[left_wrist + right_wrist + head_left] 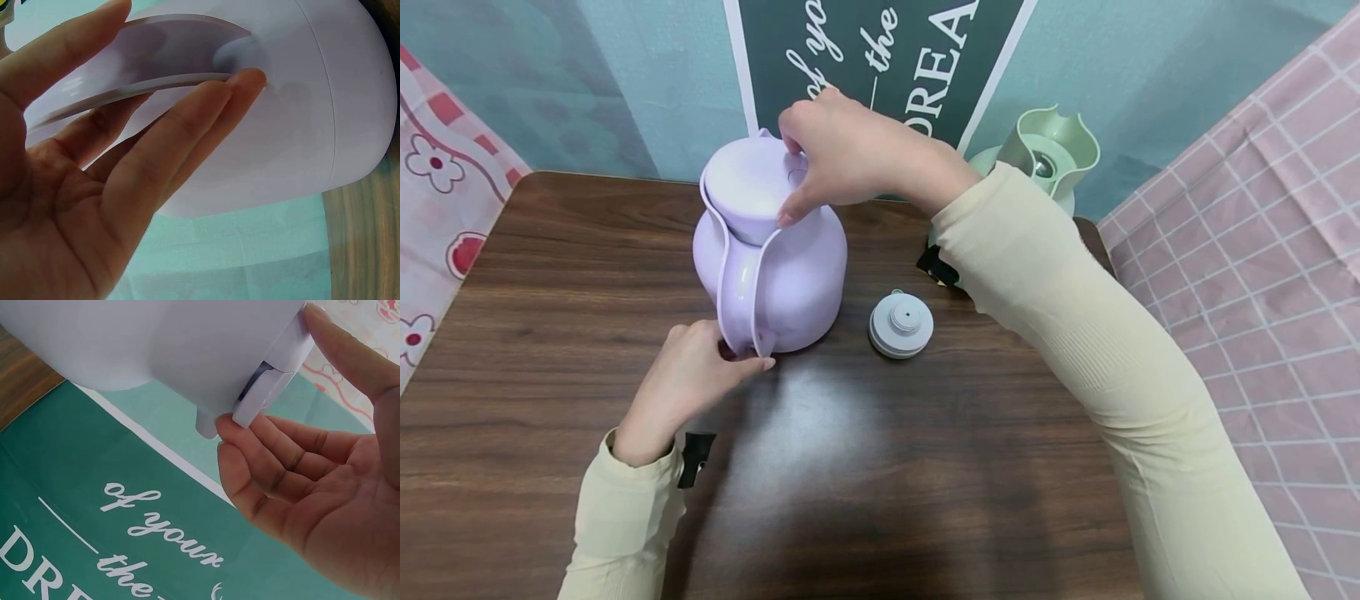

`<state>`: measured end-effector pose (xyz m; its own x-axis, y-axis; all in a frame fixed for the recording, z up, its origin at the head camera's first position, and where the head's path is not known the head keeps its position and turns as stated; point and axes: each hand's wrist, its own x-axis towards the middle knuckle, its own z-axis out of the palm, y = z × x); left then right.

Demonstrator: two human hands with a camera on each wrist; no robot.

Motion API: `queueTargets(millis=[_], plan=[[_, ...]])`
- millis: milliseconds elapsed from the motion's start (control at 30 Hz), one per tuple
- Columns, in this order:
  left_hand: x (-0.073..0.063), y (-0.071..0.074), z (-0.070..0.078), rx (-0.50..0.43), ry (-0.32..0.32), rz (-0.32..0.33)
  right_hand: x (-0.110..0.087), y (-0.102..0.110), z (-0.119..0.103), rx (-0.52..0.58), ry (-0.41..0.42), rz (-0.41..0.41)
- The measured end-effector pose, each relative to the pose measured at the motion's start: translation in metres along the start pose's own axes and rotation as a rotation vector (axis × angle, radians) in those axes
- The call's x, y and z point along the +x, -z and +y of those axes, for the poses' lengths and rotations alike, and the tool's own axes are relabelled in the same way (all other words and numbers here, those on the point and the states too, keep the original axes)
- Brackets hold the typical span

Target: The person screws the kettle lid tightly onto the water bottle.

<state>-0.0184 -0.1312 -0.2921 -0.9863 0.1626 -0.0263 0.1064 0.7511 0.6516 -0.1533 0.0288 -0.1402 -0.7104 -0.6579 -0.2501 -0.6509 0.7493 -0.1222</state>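
A lilac thermos jug [808, 283] stands on the table, its handle [739, 292] towards me. My left hand [685, 371] holds the lower handle, thumb on one side and fingers on the other. In the left wrist view, the left hand's fingers [169, 144] lie fairly straight along the handle's edge. Over the jug's top sits a round lilac lid [748, 179], which looks tilted in the opening. With thumb and fingers, my right hand [857, 154] grips the lid's right side. The right wrist view shows those fingertips [234, 431] at the lid's rim.
A pale grey round stopper [901, 327] lies on the brown table [587, 275], right of the jug. Behind my right forearm a light green jug [1048, 154] without a lid is partly hidden. A dark green lettered poster [865, 50] hangs at the back.
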Motion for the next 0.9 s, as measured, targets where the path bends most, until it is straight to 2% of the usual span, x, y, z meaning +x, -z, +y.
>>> queueTargets(millis=[200, 533, 900], plan=[[0.0003, -0.0002, -0.0002, 0.003, -0.004, 0.002, -0.0019, 0.0018, 0.0022, -0.001, 0.003, -0.018], [-0.0011, -0.0001, -0.0002, -0.002, -0.011, 0.019, -0.0032, 0.0012, 0.004, -0.008, -0.04, -0.031], [-0.0017, -0.0001, 0.0018, 0.002, -0.009, 0.024, -0.0049, 0.0006, -0.0042, -0.037, -0.083, -0.03]])
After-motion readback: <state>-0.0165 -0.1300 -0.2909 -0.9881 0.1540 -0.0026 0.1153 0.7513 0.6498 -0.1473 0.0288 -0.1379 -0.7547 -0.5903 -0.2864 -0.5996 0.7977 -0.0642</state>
